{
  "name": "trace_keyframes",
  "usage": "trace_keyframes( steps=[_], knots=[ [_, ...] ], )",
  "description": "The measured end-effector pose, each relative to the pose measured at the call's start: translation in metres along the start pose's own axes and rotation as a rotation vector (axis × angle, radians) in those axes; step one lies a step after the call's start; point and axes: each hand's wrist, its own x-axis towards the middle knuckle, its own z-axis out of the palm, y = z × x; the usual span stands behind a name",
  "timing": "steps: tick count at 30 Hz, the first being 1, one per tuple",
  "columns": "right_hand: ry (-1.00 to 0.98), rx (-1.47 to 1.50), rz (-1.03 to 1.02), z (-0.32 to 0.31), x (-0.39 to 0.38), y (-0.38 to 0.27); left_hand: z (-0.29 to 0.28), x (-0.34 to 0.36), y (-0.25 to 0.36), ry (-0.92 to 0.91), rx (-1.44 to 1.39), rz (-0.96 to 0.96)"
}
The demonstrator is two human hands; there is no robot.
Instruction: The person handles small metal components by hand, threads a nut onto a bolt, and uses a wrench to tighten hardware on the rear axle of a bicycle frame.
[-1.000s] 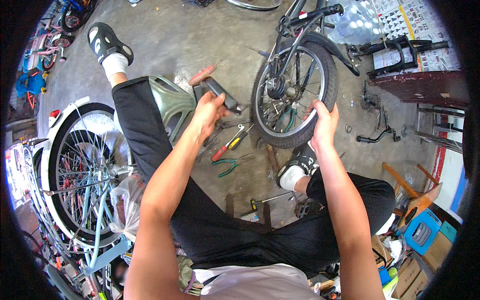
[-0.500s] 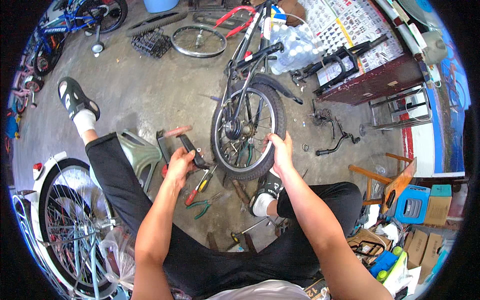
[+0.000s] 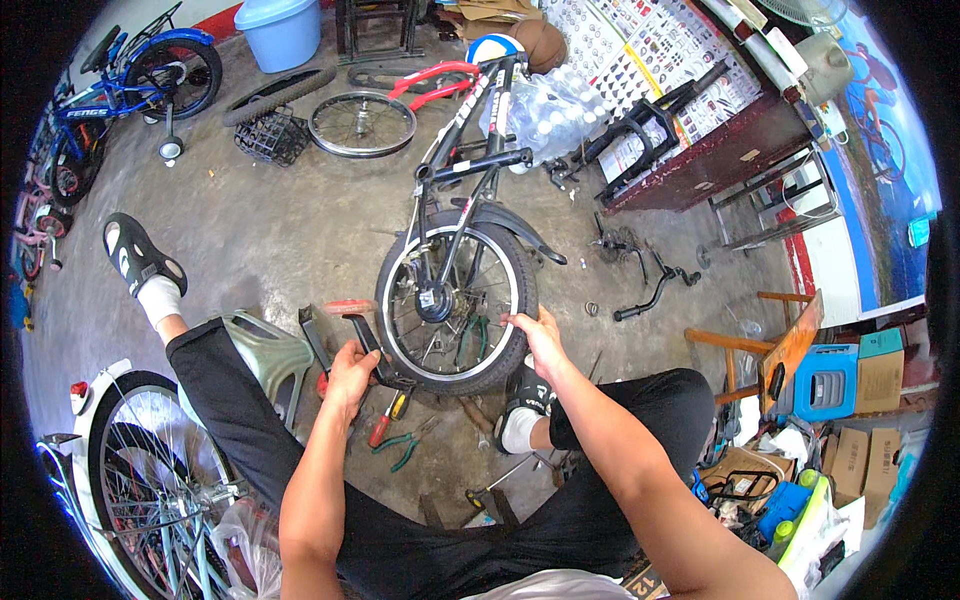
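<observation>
A bicycle with a black-and-white frame (image 3: 484, 118) stands in front of me, its spoked wheel with a black tyre (image 3: 455, 384) nearest to me. My right hand (image 3: 540, 340) grips this wheel at its lower right, thumb on the rim side. Close by the wheel's lower left, my left hand (image 3: 350, 380) is closed on the black bracket of a training wheel (image 3: 350, 307) with a red roller. The bracket's lower end is partly hidden by fingers and tyre. Below lie a red-handled screwdriver (image 3: 380, 430), a yellow-and-black one (image 3: 399, 404) and green-handled pliers (image 3: 403, 450).
A grey-green stool (image 3: 262, 350) stands by my left leg. A white-fendered bicycle wheel (image 3: 150, 440) is at lower left. Crank parts (image 3: 655, 290) lie to the right, near a wooden stool (image 3: 790, 345). Farther off are a loose wheel (image 3: 362, 124) and a blue bucket (image 3: 280, 35).
The view has tilted up and shifted. My left hand has brought the training wheel's bracket closer to the bicycle wheel's lower left. My right hand keeps its grip on the tyre.
</observation>
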Motion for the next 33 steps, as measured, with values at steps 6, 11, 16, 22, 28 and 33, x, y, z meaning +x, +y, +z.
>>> trace_keyframes(
  steps=[6,11,16,22,28,33],
  knots=[
    [0.071,-0.036,0.152,0.000,0.015,0.014,-0.001,0.006,-0.001,-0.015,0.035,0.059],
    [0.127,-0.104,0.202,0.005,0.019,0.016,-0.004,0.002,0.008,-0.016,0.045,0.066],
    [0.158,-0.236,0.174,-0.008,0.031,0.028,-0.008,0.004,0.006,-0.037,0.014,0.126],
    [0.106,-0.235,0.184,-0.009,0.031,0.032,-0.003,0.002,-0.006,-0.061,0.036,0.335],
    [0.237,-0.604,-0.124,0.001,0.030,0.009,0.019,-0.063,0.021,-0.147,-0.064,0.474],
    [-0.477,-0.518,-0.057,0.078,-0.056,-0.124,0.031,-0.129,0.017,-0.080,-0.027,0.561]
  ],
)
